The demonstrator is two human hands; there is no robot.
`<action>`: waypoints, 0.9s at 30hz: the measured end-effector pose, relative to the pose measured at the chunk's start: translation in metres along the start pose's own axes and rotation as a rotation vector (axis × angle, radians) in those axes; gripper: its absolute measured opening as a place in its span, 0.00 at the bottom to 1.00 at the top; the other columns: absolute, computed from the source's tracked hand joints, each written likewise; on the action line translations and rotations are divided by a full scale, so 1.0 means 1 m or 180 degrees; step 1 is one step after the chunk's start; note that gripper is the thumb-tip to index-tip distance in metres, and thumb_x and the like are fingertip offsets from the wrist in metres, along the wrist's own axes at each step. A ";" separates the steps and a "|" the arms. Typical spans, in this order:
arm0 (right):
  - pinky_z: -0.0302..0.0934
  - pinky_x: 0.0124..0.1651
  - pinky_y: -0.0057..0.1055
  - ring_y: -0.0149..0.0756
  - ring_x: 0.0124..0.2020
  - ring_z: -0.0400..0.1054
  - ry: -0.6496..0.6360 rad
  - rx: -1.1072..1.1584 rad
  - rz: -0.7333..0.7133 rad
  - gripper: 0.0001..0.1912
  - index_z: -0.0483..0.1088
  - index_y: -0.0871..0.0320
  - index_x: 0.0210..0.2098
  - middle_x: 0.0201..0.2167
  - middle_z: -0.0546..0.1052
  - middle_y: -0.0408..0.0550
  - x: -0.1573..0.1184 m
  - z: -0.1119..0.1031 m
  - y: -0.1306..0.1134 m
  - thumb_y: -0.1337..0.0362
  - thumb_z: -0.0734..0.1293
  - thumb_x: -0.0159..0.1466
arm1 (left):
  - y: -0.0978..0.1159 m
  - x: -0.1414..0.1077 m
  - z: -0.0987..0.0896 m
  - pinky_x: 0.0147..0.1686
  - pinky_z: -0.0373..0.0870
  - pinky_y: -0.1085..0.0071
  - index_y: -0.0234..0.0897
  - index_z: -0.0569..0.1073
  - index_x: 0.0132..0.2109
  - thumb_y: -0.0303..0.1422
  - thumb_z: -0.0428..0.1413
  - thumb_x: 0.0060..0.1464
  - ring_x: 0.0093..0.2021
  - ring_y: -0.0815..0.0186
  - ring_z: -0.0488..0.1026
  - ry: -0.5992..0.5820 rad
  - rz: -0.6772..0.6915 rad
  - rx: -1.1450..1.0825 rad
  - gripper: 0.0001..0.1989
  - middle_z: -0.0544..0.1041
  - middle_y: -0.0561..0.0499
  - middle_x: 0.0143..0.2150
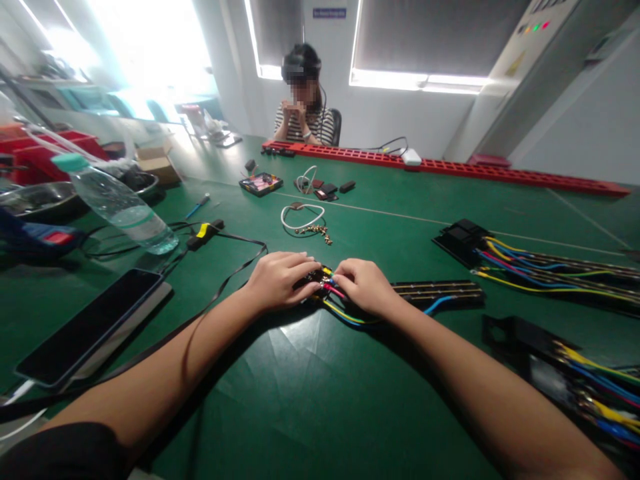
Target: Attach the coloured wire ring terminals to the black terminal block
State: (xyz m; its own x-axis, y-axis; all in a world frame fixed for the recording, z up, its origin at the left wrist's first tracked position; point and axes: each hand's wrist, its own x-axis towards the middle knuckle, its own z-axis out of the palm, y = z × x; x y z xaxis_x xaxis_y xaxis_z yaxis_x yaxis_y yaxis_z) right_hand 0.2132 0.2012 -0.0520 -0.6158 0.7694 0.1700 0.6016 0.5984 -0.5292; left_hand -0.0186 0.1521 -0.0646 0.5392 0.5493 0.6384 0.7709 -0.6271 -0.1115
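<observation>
In the head view my left hand (283, 279) closes around the dark end piece of a long black wired strip (440, 292) on the green table. Its thumb and fingers press at the end, which they largely cover. My right hand (364, 285) is closed, its fingertips pinched at the coloured wires beside that end. A red wire (334, 290) shows between the hands. Yellow and blue wires (345, 315) loop out below my right hand, and a thicker blue wire (439, 305) lies against the strip. Which wire the right fingertips grip is hard to make out.
Small brass-coloured pieces (317, 231) and a white cable loop (303, 217) lie ahead. Leftward are a water bottle (123, 210) and a phone (93, 325). More wired black strips (555, 263) lie right. Across the table sits a person (304, 117) behind a red perforated rail (450, 167).
</observation>
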 end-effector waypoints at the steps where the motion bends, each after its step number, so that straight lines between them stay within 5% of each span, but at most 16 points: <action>1: 0.52 0.37 0.27 0.32 0.33 0.67 -0.0004 0.0027 0.0024 0.08 0.76 0.59 0.32 0.33 0.78 0.46 0.000 0.000 0.000 0.65 0.66 0.66 | 0.000 0.000 0.000 0.42 0.80 0.62 0.38 0.78 0.51 0.44 0.57 0.61 0.45 0.56 0.82 0.0022 0.0009 0.0007 0.18 0.82 0.46 0.47; 19: 0.50 0.32 0.26 0.28 0.28 0.65 -0.0160 0.0337 0.0326 0.07 0.77 0.58 0.31 0.28 0.78 0.43 0.004 -0.003 0.000 0.65 0.68 0.64 | 0.000 0.001 0.002 0.41 0.81 0.62 0.40 0.80 0.48 0.46 0.59 0.60 0.44 0.56 0.82 0.0123 0.0128 0.0158 0.17 0.82 0.47 0.46; 27: 0.51 0.35 0.27 0.31 0.32 0.67 -0.0168 0.0047 0.0009 0.12 0.77 0.60 0.33 0.31 0.79 0.46 0.003 -0.005 -0.005 0.65 0.63 0.68 | -0.002 0.000 0.002 0.41 0.81 0.62 0.40 0.80 0.49 0.47 0.59 0.60 0.44 0.56 0.82 0.0120 0.0154 0.0162 0.18 0.82 0.47 0.46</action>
State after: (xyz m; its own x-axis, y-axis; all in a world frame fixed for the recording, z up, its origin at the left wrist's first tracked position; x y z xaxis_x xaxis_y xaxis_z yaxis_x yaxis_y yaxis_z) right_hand 0.2107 0.2019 -0.0449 -0.6403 0.7580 0.1246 0.5961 0.5925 -0.5419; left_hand -0.0193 0.1544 -0.0663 0.5637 0.4972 0.6595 0.7611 -0.6229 -0.1809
